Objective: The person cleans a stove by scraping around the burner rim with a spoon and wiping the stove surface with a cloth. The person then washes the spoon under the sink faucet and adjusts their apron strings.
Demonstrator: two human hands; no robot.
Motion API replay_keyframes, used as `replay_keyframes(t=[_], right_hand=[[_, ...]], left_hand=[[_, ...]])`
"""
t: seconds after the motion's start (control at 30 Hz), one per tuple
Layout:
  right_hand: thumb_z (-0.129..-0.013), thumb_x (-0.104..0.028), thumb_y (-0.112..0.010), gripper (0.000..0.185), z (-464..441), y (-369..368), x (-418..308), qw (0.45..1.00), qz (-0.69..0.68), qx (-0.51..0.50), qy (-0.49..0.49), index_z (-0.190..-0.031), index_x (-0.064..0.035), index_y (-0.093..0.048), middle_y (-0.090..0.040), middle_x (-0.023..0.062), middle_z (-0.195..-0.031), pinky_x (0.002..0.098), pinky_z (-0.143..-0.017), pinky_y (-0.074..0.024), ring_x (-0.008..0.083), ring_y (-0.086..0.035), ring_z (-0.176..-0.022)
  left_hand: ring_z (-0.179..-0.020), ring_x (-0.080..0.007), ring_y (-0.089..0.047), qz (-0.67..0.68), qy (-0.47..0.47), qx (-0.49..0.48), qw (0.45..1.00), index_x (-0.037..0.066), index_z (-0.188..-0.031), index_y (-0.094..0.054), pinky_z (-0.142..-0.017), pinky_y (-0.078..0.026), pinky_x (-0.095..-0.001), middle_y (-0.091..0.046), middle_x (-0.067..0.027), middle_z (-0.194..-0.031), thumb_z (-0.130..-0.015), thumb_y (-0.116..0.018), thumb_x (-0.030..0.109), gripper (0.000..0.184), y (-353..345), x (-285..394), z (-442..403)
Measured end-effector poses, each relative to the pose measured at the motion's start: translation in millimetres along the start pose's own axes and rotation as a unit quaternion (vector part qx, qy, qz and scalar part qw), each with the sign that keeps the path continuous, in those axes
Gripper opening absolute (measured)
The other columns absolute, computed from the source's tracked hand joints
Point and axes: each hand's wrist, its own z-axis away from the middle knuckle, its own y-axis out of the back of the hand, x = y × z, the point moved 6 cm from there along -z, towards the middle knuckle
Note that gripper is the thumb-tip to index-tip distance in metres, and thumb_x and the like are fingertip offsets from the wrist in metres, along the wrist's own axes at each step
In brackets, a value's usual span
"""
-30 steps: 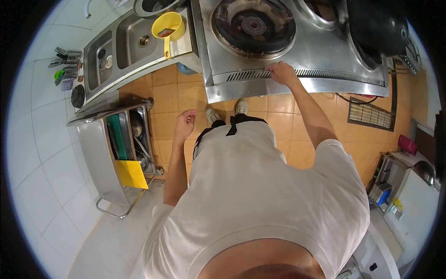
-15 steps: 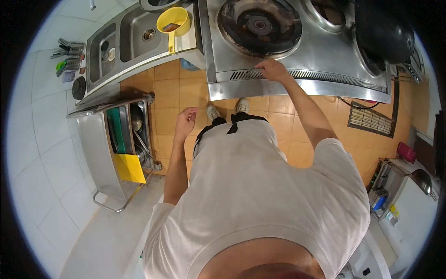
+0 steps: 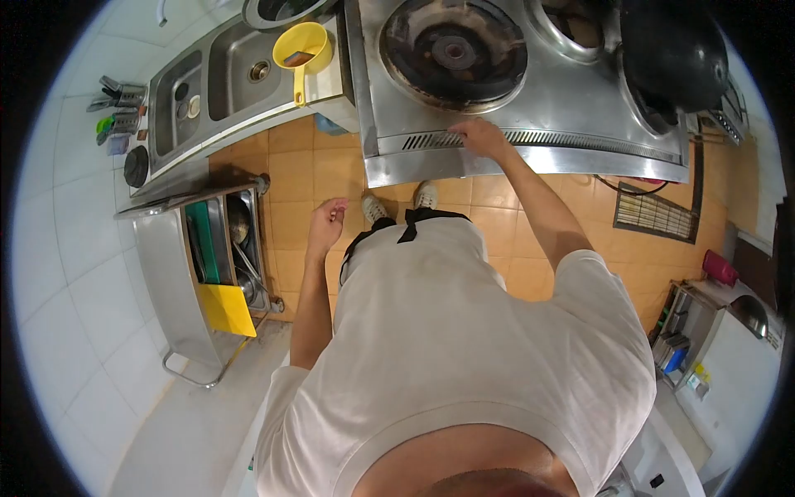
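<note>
Slotted vent strip point(image 3: 571, 140) — along the near edge of the steel stove point(image 3: 571, 99), with its long axis running left to right across the person's front and its short slots cut crosswise. Partly covered left of middle by the right hand point(image 3: 480, 137), half closed with fingers bent and tips toward the left; contact with the metal, and anything under the fingers, impossible to tell. Left hand point(image 3: 329, 222) loosely curled, apparently empty, beside the body above the tiled floor point(image 3: 290, 182). Just beyond the strip, a large blackened burner point(image 3: 454, 87); farther right, a black wok point(image 3: 675, 58). Left of the stove, on the counter beside the sink point(image 3: 232, 91), a yellow dipper point(image 3: 302, 45) — handle toward the person. At left, a trolley point(image 3: 178, 273) with a yellow board point(image 3: 226, 310).
</note>
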Motion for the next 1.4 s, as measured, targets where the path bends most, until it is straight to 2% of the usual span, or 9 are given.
replay_keyframes(t=[0.1, 0.33, 0.5, 0.63, 0.83, 1.03, 1.23, 1.33, 1.4], right_hand=[[-0.09, -0.014, -0.055, 0.03, 13, 17, 11, 0.988, -0.094, 0.116, 0.024, -0.117, -0.0166, -0.068, -0.07, 0.0165, -0.096, 0.0456, -0.081, -0.0522, 0.0371, -0.066, -0.09], [-0.093, -0.021, -0.053, 0.026, 43, 106, 137, 0.907, -0.001, 0.377, -0.185, -0.115, -0.0219, -0.068, -0.069, 0.02, -0.084, 0.0515, -0.071, -0.0541, 0.0408, -0.067, -0.08], [-0.092, -0.02, -0.053, 0.03, 15, 129, 203, 0.936, 0.056, 0.29, -0.194, -0.116, -0.0234, -0.069, -0.069, 0.0212, -0.091, 0.0507, -0.075, -0.0546, 0.0408, -0.067, -0.084], [-0.09, -0.016, -0.055, 0.026, 12, 120, 208, 0.954, 0.022, 0.255, -0.153, -0.109, -0.0136, -0.072, -0.068, 0.0226, -0.093, 0.0487, -0.081, -0.0523, 0.0415, -0.065, -0.088], [-0.088, -0.013, -0.052, 0.03, 31, 115, 209, 0.976, -0.007, 0.184, -0.117, -0.111, -0.0116, -0.072, -0.068, 0.0213, -0.099, 0.046, -0.084, -0.0519, 0.0413, -0.065, -0.09], [-0.088, -0.014, -0.051, 0.03, 28, 140, 181, 0.954, 0.022, 0.209, -0.214, -0.11, -0.0108, -0.072, -0.068, 0.0207, -0.104, 0.0442, -0.087, -0.0511, 0.0392, -0.065, -0.095], [-0.089, -0.016, -0.051, 0.03, 52, 90, 228, 0.972, 0.012, 0.166, -0.163, -0.113, -0.0124, -0.07, -0.069, 0.0194, -0.1, 0.0476, -0.084, -0.0519, 0.0397, -0.065, -0.093], [-0.089, -0.015, -0.052, 0.029, 92, 83, 225, 0.939, 0.063, 0.143, -0.308, -0.111, -0.0144, -0.071, -0.069, 0.0194, -0.096, 0.0486, -0.084, -0.0517, 0.0387, -0.065, -0.093], [-0.089, -0.014, -0.052, 0.028, 98, 47, 236, 0.964, 0.088, 0.121, -0.22, -0.109, -0.0159, -0.072, -0.069, 0.0191, -0.095, 0.0487, -0.083, -0.0522, 0.0382, -0.066, -0.091]], left_hand=[[-0.087, -0.0145, -0.064, -0.004, 0.02, -0.013, 1.0, 0.0, -0.109, -0.066, -0.071, -0.05, -0.0278, -0.069, -0.0082, -0.096, -0.094, -0.051, 0.0, 0.021, -2, -6, -2], [-0.088, -0.0182, -0.066, -0.007, 0.016, -0.003, 1.0, 0.0, -0.108, -0.067, -0.072, -0.052, -0.03, -0.07, -0.0109, -0.098, -0.092, -0.053, 0.0, 0.022, 1, -3, -5], [-0.084, -0.0149, -0.064, -0.047, 0.032, -0.021, 0.998, 0.0, -0.109, -0.066, -0.07, -0.05, -0.0283, -0.069, -0.0078, -0.095, -0.094, -0.054, 0.001, 0.02, 1, 12, -5], [-0.085, -0.0171, -0.066, -0.042, 0.03, -0.006, 0.999, 0.001, -0.108, -0.067, -0.071, -0.052, -0.0298, -0.07, -0.0093, -0.096, -0.093, -0.053, 0.001, 0.02, 1, 24, -2], [-0.088, -0.0211, -0.069, -0.043, 0.039, -0.008, 0.998, 0.002, -0.106, -0.068, -0.073, -0.055, -0.0314, -0.071, -0.0127, -0.097, -0.09, -0.052, -0.001, 0.023, -6, 20, -4], [-0.089, -0.0205, -0.069, -0.045, 0.021, -0.008, 0.999, 0.002, -0.108, -0.067, -0.074, -0.054, -0.0311, -0.071, -0.0118, -0.099, -0.091, -0.053, -0.002, 0.023, -15, 29, -11], [-0.09, -0.0197, -0.068, -0.047, 0.033, -0.011, 0.998, 0.001, -0.109, -0.067, -0.075, -0.054, -0.0303, -0.07, -0.0125, -0.1, -0.092, -0.052, -0.002, 0.023, -14, 37, -8], [-0.09, -0.0191, -0.068, -0.035, 0.036, -0.006, 0.999, 0.0, -0.109, -0.067, -0.076, -0.053, -0.0298, -0.07, -0.0121, -0.1, -0.093, -0.052, -0.001, 0.021, -16, 30, -5], [-0.09, -0.0188, -0.067, -0.039, 0.052, -0.009, 0.998, 0.0, -0.109, -0.067, -0.077, -0.053, -0.0296, -0.07, -0.0117, -0.099, -0.094, -0.052, 0.0, 0.021, -17, 28, -2]])
